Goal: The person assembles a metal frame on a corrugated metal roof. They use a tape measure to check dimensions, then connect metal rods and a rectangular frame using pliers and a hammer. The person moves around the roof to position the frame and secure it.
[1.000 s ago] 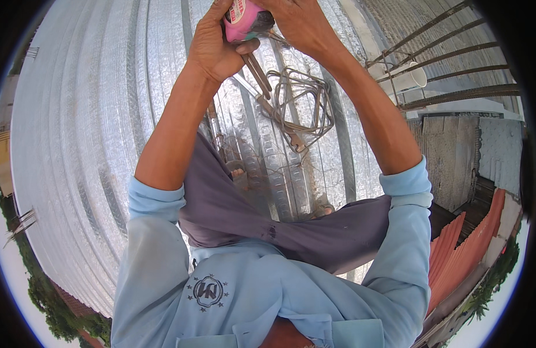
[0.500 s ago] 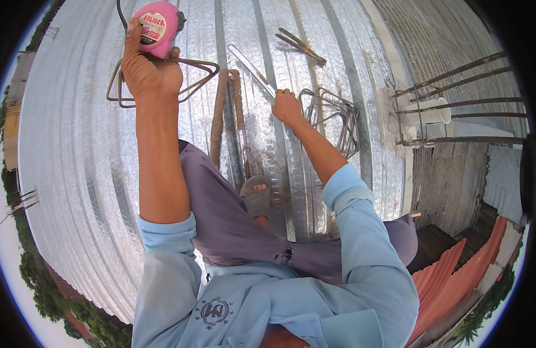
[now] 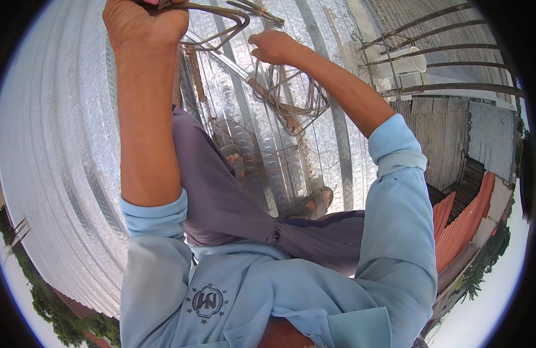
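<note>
At the top left edge, my left hand (image 3: 145, 24) is closed around a pink tape measure (image 3: 155, 2), most of it cut off by the frame, and a bent steel rod loop (image 3: 238, 24). My right hand (image 3: 274, 46) hovers with fingers half curled and thumb apart, nothing visible between them. Just above it lie the pincers (image 3: 257, 10) with long dark handles. A long silver bar with a brown end (image 3: 228, 62) rests on the metal sheeting. Several bent rod loops (image 3: 303, 101) overlap its brown end, below my right hand.
Ribbed metal sheeting (image 3: 65, 151) spreads under me. Rusty steel bars (image 3: 448, 62) stick out at the right, around a white pipe (image 3: 410, 61). Red corrugated sheet (image 3: 468, 209) lies at the lower right. My sandalled foot (image 3: 315, 202) rests near loose thin wire.
My right hand has let go of the silver bar and moved up toward the pincers. In the picture, my left hand sits higher, and the rod loop has turned rightward.
</note>
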{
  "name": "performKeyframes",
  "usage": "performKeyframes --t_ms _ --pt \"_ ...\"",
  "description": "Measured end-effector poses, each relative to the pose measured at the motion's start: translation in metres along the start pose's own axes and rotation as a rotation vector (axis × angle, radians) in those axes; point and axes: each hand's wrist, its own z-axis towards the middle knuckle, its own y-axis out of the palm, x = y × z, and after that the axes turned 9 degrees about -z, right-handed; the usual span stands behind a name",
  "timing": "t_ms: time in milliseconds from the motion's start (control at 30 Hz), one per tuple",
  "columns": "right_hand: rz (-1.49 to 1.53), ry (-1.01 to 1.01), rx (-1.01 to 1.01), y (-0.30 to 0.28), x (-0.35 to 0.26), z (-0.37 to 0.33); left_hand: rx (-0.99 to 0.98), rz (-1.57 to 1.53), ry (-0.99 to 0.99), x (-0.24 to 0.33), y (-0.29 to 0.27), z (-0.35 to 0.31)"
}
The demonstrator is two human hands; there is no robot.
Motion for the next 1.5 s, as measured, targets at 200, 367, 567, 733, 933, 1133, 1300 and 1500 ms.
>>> performKeyframes --t_ms 200,367,567,733,933,1133,1300,1500 --pt "-0.15 0.119 -0.237 -0.022 0.048 -0.096 -0.14 0.149 -0.148 0.0 0.027 -0.053" --pt "0.329 0.057 -0.031 0.056 -0.014 -0.215 -0.132 0.16 -0.268 0.017 0.028 -0.099" --pt "0.056 -0.154 -0.062 0.155 -0.138 -0.273 -0.092 0.188 -0.169 0.068 -0.001 -0.117" --pt "0.084 0.027 -0.095 0.151 -0.115 -0.283 -0.022 0.457 0.065 0.053 0.038 -0.165" --pt "0.234 0.114 -0.069 0.17 -0.079 -0.303 -0.25 0.42 0.115 0.057 0.034 -0.156" --pt "0.291 0.227 0.065 0.13 -0.102 -0.29 0.046 0.291 -0.029 0.054 0.009 -0.128" --pt "0.531 0.196 -0.479 0.103 -0.114 -0.279 -0.166 0.103 -0.22 0.123 -0.056 -0.074" --pt "1.064 0.46 0.269 0.051 -0.076 -0.315 -0.095 0.049 -0.099 0.162 -0.098 -0.042"
